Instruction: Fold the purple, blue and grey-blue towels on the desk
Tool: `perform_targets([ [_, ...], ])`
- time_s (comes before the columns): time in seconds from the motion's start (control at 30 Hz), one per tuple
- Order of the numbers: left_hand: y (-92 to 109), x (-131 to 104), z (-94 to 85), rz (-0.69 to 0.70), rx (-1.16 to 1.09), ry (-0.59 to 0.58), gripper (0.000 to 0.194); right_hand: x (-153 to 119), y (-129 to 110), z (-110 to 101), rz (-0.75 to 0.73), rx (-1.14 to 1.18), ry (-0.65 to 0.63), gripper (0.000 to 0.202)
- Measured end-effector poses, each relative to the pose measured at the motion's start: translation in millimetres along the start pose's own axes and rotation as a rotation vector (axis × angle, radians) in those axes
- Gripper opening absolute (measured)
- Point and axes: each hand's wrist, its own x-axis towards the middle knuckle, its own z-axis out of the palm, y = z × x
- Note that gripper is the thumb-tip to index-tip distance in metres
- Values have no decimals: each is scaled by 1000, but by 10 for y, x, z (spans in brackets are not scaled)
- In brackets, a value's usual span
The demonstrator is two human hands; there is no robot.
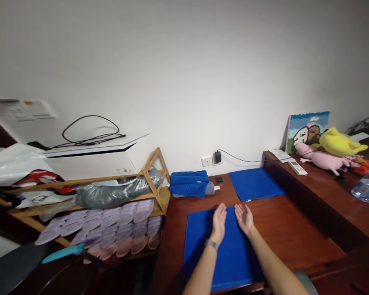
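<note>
My left hand (219, 223), with a grey watch band at the wrist, hovers over a blue towel (199, 246) spread on the brown desk. Its palm faces inward and nothing is in it. Across from it, my right hand (244, 219) is open too, fingers extended and palm turned up and inward, near the towel's far right edge. Farther back on the desk lies a second flat blue towel (255, 183), with a small white tag at its near edge. Folded blue towels (189, 183) are stacked by the wall at the back left.
A wooden rack (160, 196) on the left holds rows of slippers (119, 217) and a white box (92, 164). Plush toys (341, 143), a remote (297, 168) and a plastic bottle (367, 189) sit on the raised right surface. A black charger (217, 156) is plugged into the wall.
</note>
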Motion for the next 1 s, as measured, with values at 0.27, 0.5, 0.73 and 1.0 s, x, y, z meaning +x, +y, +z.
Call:
perform_targets([
  [0.27, -102, 196, -1, -178, -201, 156, 43, 73, -27, -183, 28, -26, -49, 36],
  [0.5, 1042, 233, -1134, 10, -266, 378, 49, 0, -35, -145, 28, 14, -51, 41],
  [0.73, 1261, -47, -1233, 121, -270, 403, 42, -111, -74, 150, -7, 17, 15, 40],
  [1.0, 53, -517, -263, -166, -328, -31, 52, -724, 244, -243, 13, 100, -185, 49],
])
